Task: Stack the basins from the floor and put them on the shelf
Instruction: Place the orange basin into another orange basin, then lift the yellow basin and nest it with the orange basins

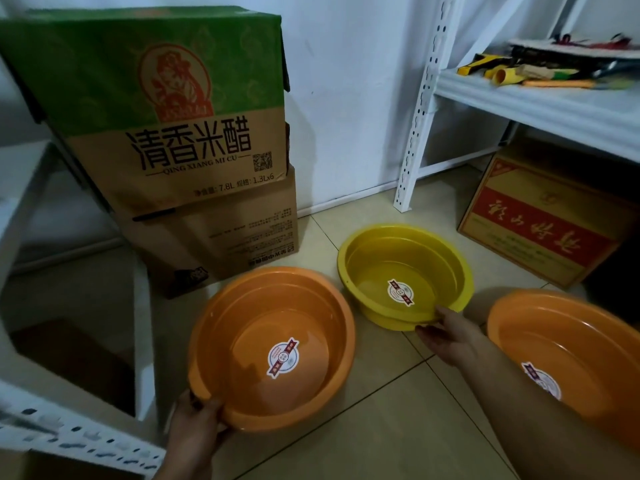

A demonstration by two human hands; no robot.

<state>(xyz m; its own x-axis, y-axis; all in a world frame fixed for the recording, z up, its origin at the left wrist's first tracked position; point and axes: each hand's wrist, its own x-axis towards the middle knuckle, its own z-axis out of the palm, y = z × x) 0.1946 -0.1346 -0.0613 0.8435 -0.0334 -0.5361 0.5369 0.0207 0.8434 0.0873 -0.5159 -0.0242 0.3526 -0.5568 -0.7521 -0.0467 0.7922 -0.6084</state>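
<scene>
Green-topped carton [145,109] reading "清香米醋", "QING XIANG MI CU", "7.8L", "1.3L×6"

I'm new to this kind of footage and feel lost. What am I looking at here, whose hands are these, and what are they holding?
There is no machine here: a person wears one camera on the head, looking forward and down, so you see their own two bare hands. Three plastic basins sit on the tiled floor. The left hand has a grip on the near rim of the left orange basin. The right hand pinches the near rim of the yellow basin, which looks slightly tipped. A second orange basin lies untouched at the right. Cardboard boxes stand behind, and a white shelf with tools is at upper right.
</scene>
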